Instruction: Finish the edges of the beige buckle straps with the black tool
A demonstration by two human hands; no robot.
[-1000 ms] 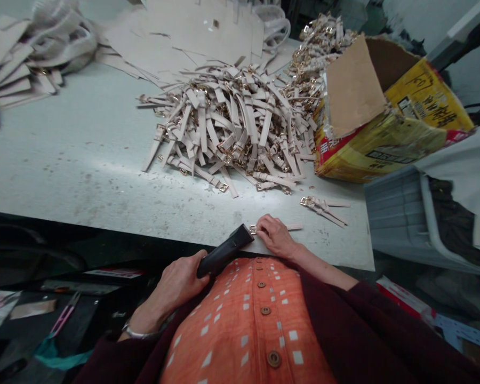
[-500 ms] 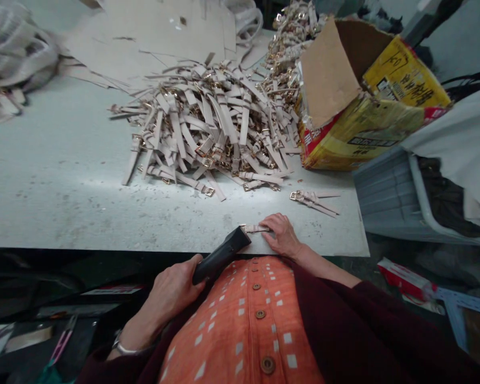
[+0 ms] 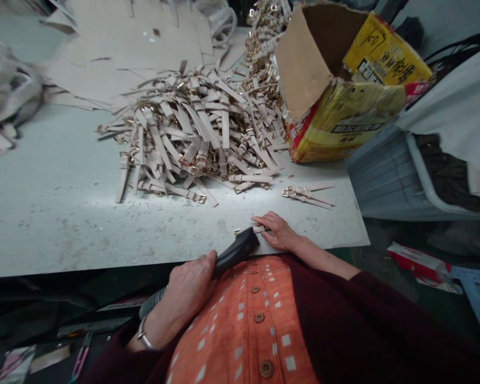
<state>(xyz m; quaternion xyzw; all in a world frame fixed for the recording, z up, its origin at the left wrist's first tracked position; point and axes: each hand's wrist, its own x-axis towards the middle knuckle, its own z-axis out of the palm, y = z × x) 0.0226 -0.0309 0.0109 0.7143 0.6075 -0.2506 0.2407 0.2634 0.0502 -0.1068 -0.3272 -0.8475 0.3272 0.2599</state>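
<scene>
Left hand: the left hand [image 3: 190,285] is wrapped tightly round the handle of a black handheld tool [image 3: 232,255], close against the orange buttoned shirt [image 3: 248,330], with a metal bracelet [image 3: 143,337] at the wrist.
Tool: its dark head lies over the near table edge, its tip touching the buckle end of a single strap [image 3: 251,231].
Right hand: the right hand [image 3: 278,232] lies flat, fingers pressed down on that strap, pinning it to the table; it presses rather than curls round anything.
Strap in hand: pale beige, lying crosswise at the near edge of the table [image 3: 64,213], between the tool head and the right fingers; only a short piece shows.
Table: grey-white top, scuffed and speckled with small scraps.
Loose straps: a small pair of buckled straps [image 3: 307,194] lies just beyond the right hand, apart from the main heap.
Heap: a large pile of beige straps with gold buckles [image 3: 192,138] sits in the middle of the table, well beyond the hands.
Box: a torn yellow and red cardboard box [image 3: 344,101] stands open at the right of the heap, touching its edge.
Far side: flat beige sheets [image 3: 124,53] are spread behind the heap, and more buckled straps [image 3: 264,32] are piled behind the box.
Right of table: a grey plastic crate [image 3: 392,181] stands beside the table edge.
</scene>
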